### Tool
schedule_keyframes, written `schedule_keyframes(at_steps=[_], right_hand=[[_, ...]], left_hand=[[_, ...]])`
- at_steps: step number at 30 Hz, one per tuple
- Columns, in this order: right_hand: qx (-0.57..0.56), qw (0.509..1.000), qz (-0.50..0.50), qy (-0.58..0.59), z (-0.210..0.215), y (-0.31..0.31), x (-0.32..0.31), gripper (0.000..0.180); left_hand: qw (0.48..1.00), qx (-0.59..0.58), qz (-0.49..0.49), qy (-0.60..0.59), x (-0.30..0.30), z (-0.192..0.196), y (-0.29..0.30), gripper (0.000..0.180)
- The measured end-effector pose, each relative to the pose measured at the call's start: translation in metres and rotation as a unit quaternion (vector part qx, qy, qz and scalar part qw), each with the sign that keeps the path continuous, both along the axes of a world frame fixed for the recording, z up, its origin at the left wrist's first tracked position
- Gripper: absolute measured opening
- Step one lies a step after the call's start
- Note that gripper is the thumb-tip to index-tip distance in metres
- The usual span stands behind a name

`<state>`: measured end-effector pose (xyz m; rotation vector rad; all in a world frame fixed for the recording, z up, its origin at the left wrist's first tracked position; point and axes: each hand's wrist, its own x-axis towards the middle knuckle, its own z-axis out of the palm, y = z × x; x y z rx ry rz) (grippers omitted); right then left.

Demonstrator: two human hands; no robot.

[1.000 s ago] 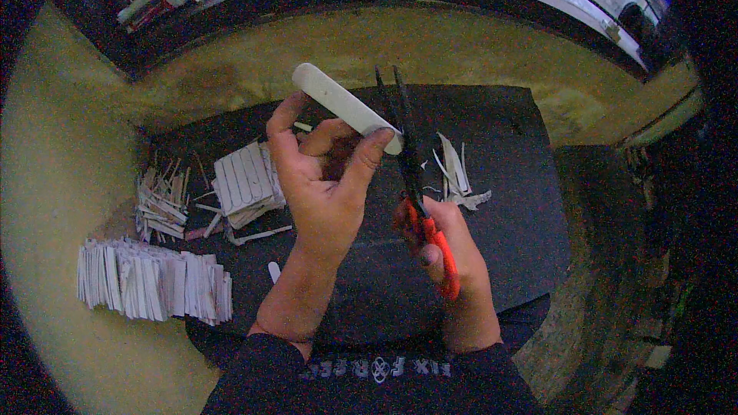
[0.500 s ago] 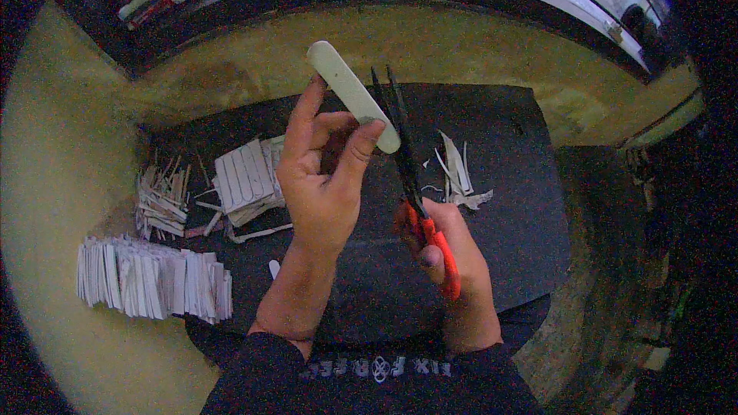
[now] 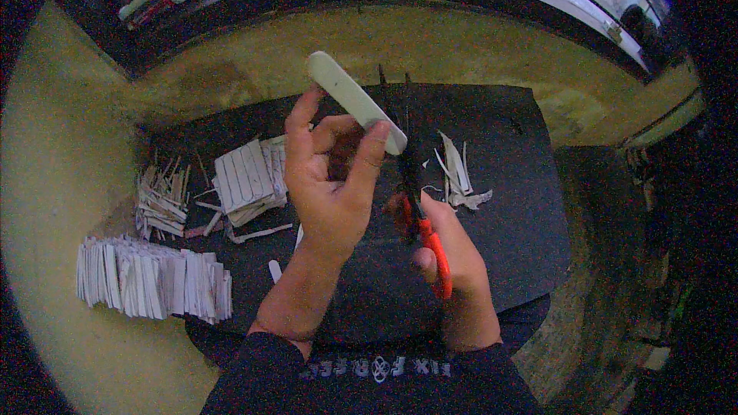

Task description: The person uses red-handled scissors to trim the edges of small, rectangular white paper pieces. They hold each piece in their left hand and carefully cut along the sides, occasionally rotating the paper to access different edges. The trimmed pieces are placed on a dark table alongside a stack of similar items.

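Currently, left hand (image 3: 330,196): thumb and fingers pinched narrow on a white strip (image 3: 347,94); thumb pad on the near face by the lower end, one fingertip behind the upper end.
Strip position: held above the dark table (image 3: 500,253), tilted, upper end to the left, lower end at the scissor blades.
Right hand (image 3: 460,250): fingers curled round the orange handles of black-bladed scissors (image 3: 437,257); thumb pressed along the handle.
Blades: pointing away from the wearer, tips parted. Cannot tell whether the strip's edge lies between them or only against one.
Change over last half second: blade tips further apart; strip lower, flatter and slightly to the right.
Reading: the strip looks better placed for the blades; probably between bites, judging by the gap. No completed cut visible.
Right side of table: thin curled offcuts (image 3: 455,165), near the scissors, untouched.
Left side of table: sheet stack (image 3: 244,177) marked with rounded outlines, scrap pile (image 3: 163,204) just beside it.
Lower left: row of white strips (image 3: 154,280) packed on edge.
By left forearm: one small white piece (image 3: 274,270), mostly hidden.
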<state>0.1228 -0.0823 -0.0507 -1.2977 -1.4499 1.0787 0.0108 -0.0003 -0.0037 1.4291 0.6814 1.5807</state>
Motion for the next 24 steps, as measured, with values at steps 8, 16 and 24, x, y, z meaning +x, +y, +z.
schedule_keyframes(at_steps=[8, 16, 24], right_hand=[[0.032, 0.996, -0.046, 0.063, -0.001, -0.003, -0.007, 0.108], [0.025, 0.994, -0.08, 0.076, 0.004, -0.004, -0.01, 0.106], [0.025, 0.998, -0.029, 0.052, -0.005, 0.003, -0.002, 0.104]], left_hand=[[0.999, 0.023, 0.021, -0.042, 0.008, -0.005, -0.006, 0.059], [0.997, 0.061, 0.036, -0.019, 0.007, -0.012, -0.005, 0.059], [0.996, 0.077, 0.037, -0.007, 0.005, -0.013, -0.003, 0.058]])
